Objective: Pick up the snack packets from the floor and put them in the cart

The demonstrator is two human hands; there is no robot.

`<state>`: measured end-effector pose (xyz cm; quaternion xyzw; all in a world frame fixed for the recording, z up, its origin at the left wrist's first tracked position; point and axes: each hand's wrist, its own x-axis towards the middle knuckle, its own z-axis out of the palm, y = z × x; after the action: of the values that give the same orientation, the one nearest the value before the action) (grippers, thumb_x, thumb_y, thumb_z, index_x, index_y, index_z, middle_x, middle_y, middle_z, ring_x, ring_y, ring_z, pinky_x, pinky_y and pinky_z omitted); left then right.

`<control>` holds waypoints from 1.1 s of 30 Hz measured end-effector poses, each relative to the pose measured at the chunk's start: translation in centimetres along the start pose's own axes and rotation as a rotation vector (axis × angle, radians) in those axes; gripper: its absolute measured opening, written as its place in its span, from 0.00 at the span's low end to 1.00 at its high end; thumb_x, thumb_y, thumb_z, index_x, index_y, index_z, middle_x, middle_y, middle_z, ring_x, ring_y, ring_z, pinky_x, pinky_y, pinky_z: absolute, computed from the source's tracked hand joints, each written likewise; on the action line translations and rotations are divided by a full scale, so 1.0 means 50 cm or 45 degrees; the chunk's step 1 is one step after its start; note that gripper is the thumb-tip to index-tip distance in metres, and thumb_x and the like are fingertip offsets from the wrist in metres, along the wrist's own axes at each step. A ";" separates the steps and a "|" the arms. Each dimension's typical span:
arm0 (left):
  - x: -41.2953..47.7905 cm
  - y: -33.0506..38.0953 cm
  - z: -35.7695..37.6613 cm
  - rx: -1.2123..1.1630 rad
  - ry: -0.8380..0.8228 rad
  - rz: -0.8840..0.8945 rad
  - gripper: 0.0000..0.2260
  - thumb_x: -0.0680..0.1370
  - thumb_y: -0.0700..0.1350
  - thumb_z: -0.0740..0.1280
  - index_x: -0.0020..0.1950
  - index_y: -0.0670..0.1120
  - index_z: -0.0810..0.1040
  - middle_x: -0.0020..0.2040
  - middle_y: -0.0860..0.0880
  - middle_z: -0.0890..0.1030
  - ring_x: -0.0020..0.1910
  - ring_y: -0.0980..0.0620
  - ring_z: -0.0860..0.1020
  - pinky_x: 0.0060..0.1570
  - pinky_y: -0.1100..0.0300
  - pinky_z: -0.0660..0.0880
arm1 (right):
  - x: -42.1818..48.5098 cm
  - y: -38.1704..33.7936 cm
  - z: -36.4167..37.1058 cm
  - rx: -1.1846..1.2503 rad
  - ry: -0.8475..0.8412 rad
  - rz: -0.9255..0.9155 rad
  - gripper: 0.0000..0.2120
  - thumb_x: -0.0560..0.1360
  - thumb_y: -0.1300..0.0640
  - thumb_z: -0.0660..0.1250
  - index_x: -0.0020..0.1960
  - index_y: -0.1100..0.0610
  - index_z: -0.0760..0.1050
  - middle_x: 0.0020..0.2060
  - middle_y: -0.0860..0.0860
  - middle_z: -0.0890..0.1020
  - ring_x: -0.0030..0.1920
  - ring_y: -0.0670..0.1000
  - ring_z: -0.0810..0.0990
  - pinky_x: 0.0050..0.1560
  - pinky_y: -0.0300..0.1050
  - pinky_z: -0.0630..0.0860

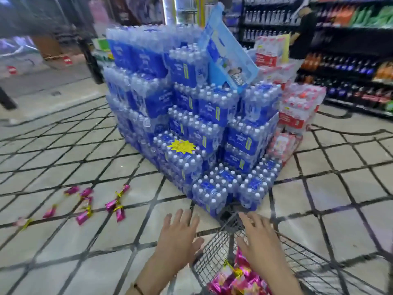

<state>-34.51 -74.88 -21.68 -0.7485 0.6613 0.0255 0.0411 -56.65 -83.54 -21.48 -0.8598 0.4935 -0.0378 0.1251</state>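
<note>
Several pink and gold snack packets (112, 204) lie scattered on the tiled floor at the lower left. More pink packets (234, 279) fill the bottom of the black wire cart (214, 252) at the lower right. My left hand (178, 237) hovers flat just left of the cart's rim, fingers spread, holding nothing. Over the cart, above the packets inside, my right hand (258, 241) is also spread and empty.
A tall stack of shrink-wrapped blue water bottle packs (191, 116) stands right ahead of the cart. Pink bottle packs (297, 111) adjoin it on the right. Drink shelves (350, 60) line the right wall, where a person in black (304, 33) stands. Tiled floor extends to the left.
</note>
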 end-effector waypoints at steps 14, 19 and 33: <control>-0.302 -0.173 0.011 -0.048 -0.136 -0.648 0.28 0.82 0.61 0.56 0.78 0.50 0.57 0.80 0.47 0.58 0.78 0.43 0.57 0.74 0.43 0.56 | 0.026 -0.301 0.055 -0.068 -0.334 -0.639 0.28 0.79 0.40 0.59 0.76 0.42 0.56 0.73 0.45 0.63 0.73 0.51 0.62 0.70 0.46 0.66; -0.426 -0.287 0.024 -0.175 -0.227 -0.852 0.24 0.77 0.59 0.63 0.71 0.50 0.71 0.71 0.47 0.71 0.70 0.42 0.72 0.63 0.41 0.70 | 0.038 -0.483 0.077 -0.191 -0.455 -0.848 0.28 0.80 0.42 0.61 0.77 0.43 0.55 0.72 0.46 0.64 0.71 0.52 0.65 0.68 0.49 0.67; -0.619 -0.629 0.048 -0.166 -0.193 -1.080 0.26 0.71 0.59 0.71 0.66 0.49 0.75 0.65 0.46 0.77 0.60 0.42 0.78 0.54 0.43 0.75 | 0.043 -0.925 0.220 -0.171 -0.449 -1.067 0.26 0.79 0.39 0.59 0.74 0.42 0.58 0.69 0.45 0.66 0.70 0.53 0.66 0.61 0.50 0.70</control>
<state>-7.11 -40.23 -20.32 -0.9510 0.2874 0.1029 0.0489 -14.66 -61.17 -20.56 -0.9848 0.0756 0.0940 0.1250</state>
